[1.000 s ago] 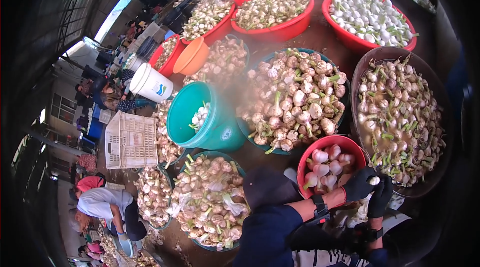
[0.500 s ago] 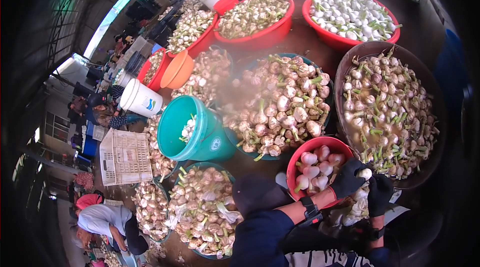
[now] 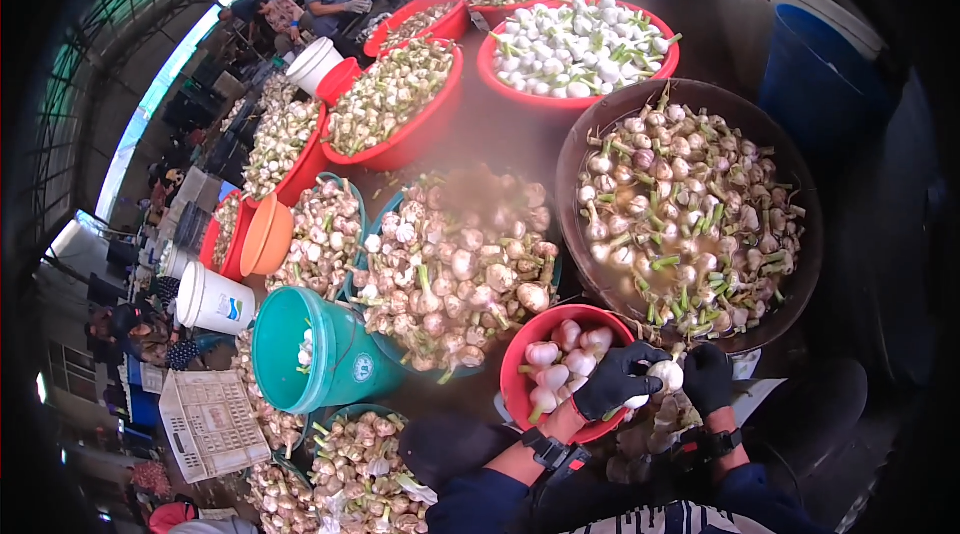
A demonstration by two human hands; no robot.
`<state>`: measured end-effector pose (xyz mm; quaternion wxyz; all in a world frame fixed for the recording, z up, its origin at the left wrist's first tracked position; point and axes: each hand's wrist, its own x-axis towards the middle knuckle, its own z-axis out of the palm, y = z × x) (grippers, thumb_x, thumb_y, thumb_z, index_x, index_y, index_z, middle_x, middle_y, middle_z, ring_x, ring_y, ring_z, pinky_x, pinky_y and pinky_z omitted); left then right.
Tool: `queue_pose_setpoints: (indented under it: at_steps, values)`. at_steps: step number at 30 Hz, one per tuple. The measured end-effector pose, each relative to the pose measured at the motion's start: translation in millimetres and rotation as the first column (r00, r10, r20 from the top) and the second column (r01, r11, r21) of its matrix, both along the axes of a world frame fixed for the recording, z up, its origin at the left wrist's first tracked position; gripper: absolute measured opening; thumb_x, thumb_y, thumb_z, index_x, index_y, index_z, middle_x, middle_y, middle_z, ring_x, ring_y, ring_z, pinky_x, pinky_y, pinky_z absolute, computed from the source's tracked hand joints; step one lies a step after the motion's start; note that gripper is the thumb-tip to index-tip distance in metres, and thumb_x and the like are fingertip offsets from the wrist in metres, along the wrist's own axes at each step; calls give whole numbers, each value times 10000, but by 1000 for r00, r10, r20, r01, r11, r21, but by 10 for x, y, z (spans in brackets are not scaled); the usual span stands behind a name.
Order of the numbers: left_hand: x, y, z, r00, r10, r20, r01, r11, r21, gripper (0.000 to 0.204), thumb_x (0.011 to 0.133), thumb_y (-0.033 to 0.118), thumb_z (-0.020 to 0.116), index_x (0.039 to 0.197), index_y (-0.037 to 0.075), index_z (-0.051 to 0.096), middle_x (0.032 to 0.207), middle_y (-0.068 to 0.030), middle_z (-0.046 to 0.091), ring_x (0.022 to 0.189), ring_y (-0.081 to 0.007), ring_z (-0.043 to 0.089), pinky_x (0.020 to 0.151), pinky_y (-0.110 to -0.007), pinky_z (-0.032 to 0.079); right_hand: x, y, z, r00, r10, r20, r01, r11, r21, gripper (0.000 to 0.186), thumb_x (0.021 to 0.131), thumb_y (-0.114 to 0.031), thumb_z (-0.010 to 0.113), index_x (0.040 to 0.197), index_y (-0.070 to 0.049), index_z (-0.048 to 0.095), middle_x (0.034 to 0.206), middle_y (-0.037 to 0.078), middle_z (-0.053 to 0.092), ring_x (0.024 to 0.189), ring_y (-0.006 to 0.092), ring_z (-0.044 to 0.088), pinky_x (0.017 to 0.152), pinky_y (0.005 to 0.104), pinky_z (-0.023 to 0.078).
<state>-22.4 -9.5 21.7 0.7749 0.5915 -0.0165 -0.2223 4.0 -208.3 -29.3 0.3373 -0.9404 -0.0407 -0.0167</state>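
My left hand, in a black glove, is closed on a whitish garlic bulb, gripped between thumb and fingers. Right beside the bulb, my right hand has its gloved fingers curled; what they hold, if anything, is hidden. Below and left of the hands stands a small red bucket with pinkish-white garlic bulbs in it. Loose papery skins lie beneath the hands. Just beyond them sits a wide brown tub of unpeeled garlic in murky water.
A teal bucket stands left, near a white crate. Heaped garlic fills a basin in the middle. Red basins stand farther off, one with clean white bulbs. A blue barrel is at the right. People sit at the far left.
The view has turned right, so the tubs and buckets appear farther left. The bulb between my hands now shows more of its white surface. A seated person has come into view at the back.
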Motion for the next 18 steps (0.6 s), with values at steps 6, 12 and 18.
queue_pose_setpoints:
  at_steps: [6,12,18]
  values:
    - [26,95,26,996,50,-74,-55,997,-57,341,837,75,591,1160,-9,523,1033,-37,586,943,-112,551,813,-246,449,121,-160,217,985,129,115,-159,936,315,264,662,-28,603,922,-53,642,914,149,630,852,314,611,772,389,479]
    - [15,58,-23,989,143,-39,-146,985,-91,402,875,149,582,1228,-19,487,1066,-42,591,955,-89,544,810,-222,442,35,105,546,937,344,52,-327,820,469,330,655,-114,738,966,-37,654,942,144,639,873,273,625,764,349,484]
    - [-80,-83,-242,972,118,205,-180,930,320,428,803,90,628,1201,-1,502,971,-47,611,869,-96,565,756,-242,469,-51,139,560,936,342,-88,-273,860,432,193,647,-86,728,819,-18,671,790,130,643,738,256,633,678,338,489]
